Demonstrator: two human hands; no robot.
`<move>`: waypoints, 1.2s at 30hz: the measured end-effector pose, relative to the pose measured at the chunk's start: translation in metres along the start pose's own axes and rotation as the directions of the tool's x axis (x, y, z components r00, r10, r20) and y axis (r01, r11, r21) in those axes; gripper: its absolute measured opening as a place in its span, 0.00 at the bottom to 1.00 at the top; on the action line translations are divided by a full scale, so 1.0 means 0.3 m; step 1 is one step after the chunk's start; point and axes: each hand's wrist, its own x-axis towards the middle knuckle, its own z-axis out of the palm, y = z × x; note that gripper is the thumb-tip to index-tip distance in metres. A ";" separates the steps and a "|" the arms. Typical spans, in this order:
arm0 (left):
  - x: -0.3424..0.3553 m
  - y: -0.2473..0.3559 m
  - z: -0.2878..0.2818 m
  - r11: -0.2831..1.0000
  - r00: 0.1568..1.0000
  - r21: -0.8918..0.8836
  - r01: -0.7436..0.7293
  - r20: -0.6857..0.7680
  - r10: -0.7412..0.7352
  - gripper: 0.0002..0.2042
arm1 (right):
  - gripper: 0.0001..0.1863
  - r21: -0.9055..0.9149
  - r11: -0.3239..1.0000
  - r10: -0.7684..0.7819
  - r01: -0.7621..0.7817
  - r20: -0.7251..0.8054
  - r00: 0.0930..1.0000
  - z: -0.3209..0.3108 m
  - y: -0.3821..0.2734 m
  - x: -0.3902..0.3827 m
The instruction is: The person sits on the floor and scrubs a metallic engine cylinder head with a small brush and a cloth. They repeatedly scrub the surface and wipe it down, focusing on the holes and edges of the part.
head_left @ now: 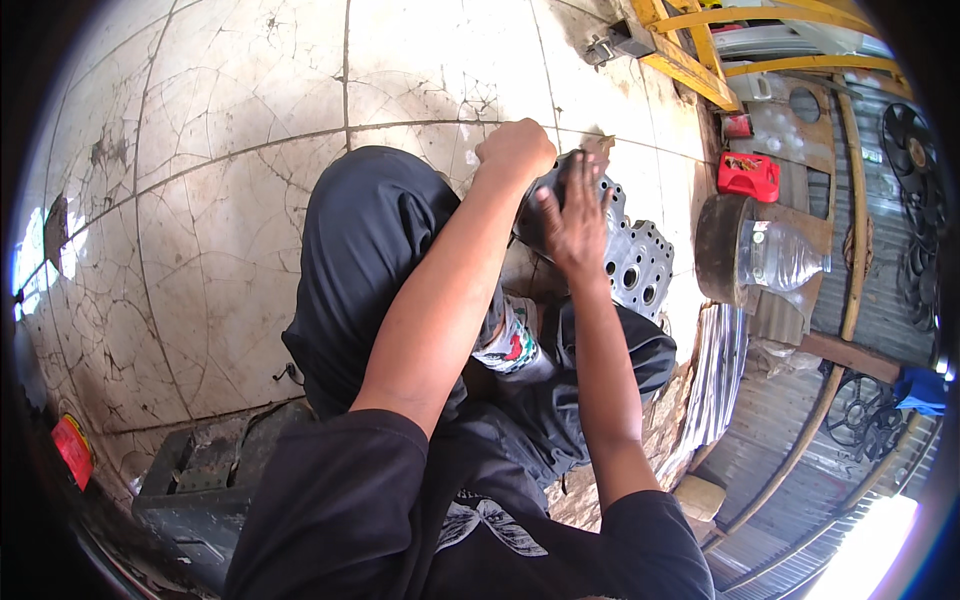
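Seated low over a cracked tiled floor, knees drawn up in dark trousers.

Left hand: closed in a fist, knuckles up, clamped on the near upper edge of a grey metal cylinder head; what lies inside the fist cannot be told. Right hand: fingers spread and laid flat, palm down, pressed on the top face of the same casting.

Cylinder head: standing on the floor just beyond the knees, tilted toward the body, round bores and small bolt holes showing on its lit face; left part hidden under both hands. Close to the right edge of the tiling, where the floor breaks into rubble and corrugated sheet.

Containers, all to the right:
- Clear plastic bottle, lying on its side, cap end pointing right, resting against a dark round drum; looks empty or nearly so, contents not clear.
- Red plastic box above the drum, lid open, small dark and brownish bits inside; too small to tell what kind.
- Small red can-like thing just above that; contents hidden.

Elsewhere: yellow metal frame at the top right corner of the floor. Black fan blades against the corrugated wall at far right. Grey metal block on the floor at lower left, beside the hip. Red tag-like thing at the far left edge.
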 end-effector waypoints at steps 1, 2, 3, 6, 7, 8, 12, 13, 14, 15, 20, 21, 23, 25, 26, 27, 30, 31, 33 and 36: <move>0.000 0.001 0.004 1.000 1.000 0.011 0.001 -0.017 -0.001 0.19 | 0.52 0.024 0.998 0.064 -0.064 -0.007 0.998 -0.006 0.010 0.022; -0.001 0.003 0.009 1.000 0.999 0.021 0.002 -0.035 -0.002 0.19 | 0.51 0.019 0.998 0.053 -0.052 -0.021 0.998 0.011 0.000 0.015; -0.002 0.003 0.014 0.999 0.999 0.032 0.003 -0.052 -0.002 0.18 | 0.50 0.014 0.999 0.041 -0.040 -0.035 0.999 0.029 -0.012 0.009; -0.022 -0.012 -0.014 0.996 0.995 0.087 0.030 -0.099 -0.021 0.19 | 0.50 0.038 0.987 -0.161 0.159 0.044 0.986 0.007 -0.046 -0.025; -0.028 -0.002 -0.020 0.995 0.996 0.091 0.027 -0.091 -0.019 0.19 | 0.51 0.038 0.997 -0.067 0.066 0.028 0.997 -0.001 -0.022 -0.016; -0.030 0.003 -0.021 0.995 0.997 0.097 0.028 -0.081 -0.020 0.20 | 0.51 0.043 0.999 0.029 -0.029 0.014 0.999 -0.007 0.017 0.000; -0.006 0.001 -0.005 0.999 1.000 -0.036 0.019 -0.009 -0.020 0.21 | 0.49 0.028 0.999 0.030 -0.030 -0.003 1.000 0.031 -0.007 -0.033; -0.012 0.003 -0.009 1.000 1.000 -0.007 0.012 -0.022 -0.012 0.20 | 0.50 0.044 0.997 -0.056 0.056 -0.012 0.998 0.033 -0.019 -0.058; -0.018 0.003 -0.014 1.000 0.999 0.021 0.004 -0.034 -0.003 0.20 | 0.52 0.003 0.999 -0.045 0.045 0.011 0.999 0.006 -0.019 -0.043; -0.025 0.006 -0.017 0.999 0.999 0.050 -0.003 -0.046 0.006 0.20 | 0.53 0.035 0.999 0.014 -0.015 0.041 0.999 -0.011 0.015 -0.017; -0.026 0.008 -0.008 0.999 0.998 0.050 -0.009 -0.062 0.012 0.19 | 0.46 0.059 0.995 -0.084 0.083 0.021 0.996 -0.006 -0.010 -0.040; -0.021 0.004 -0.011 0.999 0.998 0.038 -0.016 -0.062 0.018 0.19 | 0.46 0.071 0.997 -0.044 0.041 0.047 0.998 -0.022 -0.002 -0.027; -0.023 0.012 -0.005 0.998 0.998 0.053 -0.015 -0.053 0.017 0.19 | 0.46 0.085 0.995 0.043 -0.052 0.103 0.994 -0.067 0.061 0.005; -0.024 0.015 0.006 0.998 0.999 0.066 -0.011 -0.044 0.014 0.19 | 0.46 -0.046 0.998 0.043 -0.041 0.047 0.998 -0.021 0.113 -0.010; -0.023 0.021 0.007 0.998 0.999 0.068 -0.011 -0.043 0.014 0.19 | 0.45 -0.077 0.997 -0.020 0.021 0.010 1.000 0.000 0.073 -0.026; -0.022 0.026 0.008 0.997 0.999 0.070 -0.011 -0.042 0.014 0.19 | 0.45 -0.111 0.990 -0.084 0.081 -0.025 0.996 0.011 0.039 -0.047; 0.000 -0.011 -0.008 1.000 1.000 -0.019 -0.007 -0.019 0.006 0.20 | 0.44 -0.065 0.998 0.003 0.004 0.115 0.993 -0.045 0.003 -0.050; -0.003 -0.004 -0.006 1.000 0.999 -0.001 -0.017 -0.035 0.016 0.20 | 0.44 -0.085 0.994 0.089 -0.075 0.172 0.981 -0.068 0.027 -0.038; -0.018 0.014 0.012 0.999 0.998 0.033 -0.032 -0.061 0.034 0.19 | 0.42 -0.039 0.993 0.117 -0.116 0.031 0.993 -0.067 0.103 -0.033; -0.023 0.024 -0.001 0.997 0.998 0.069 -0.026 -0.056 0.030 0.18 | 0.41 0.037 0.996 0.087 -0.086 -0.037 0.996 -0.037 0.027 -0.069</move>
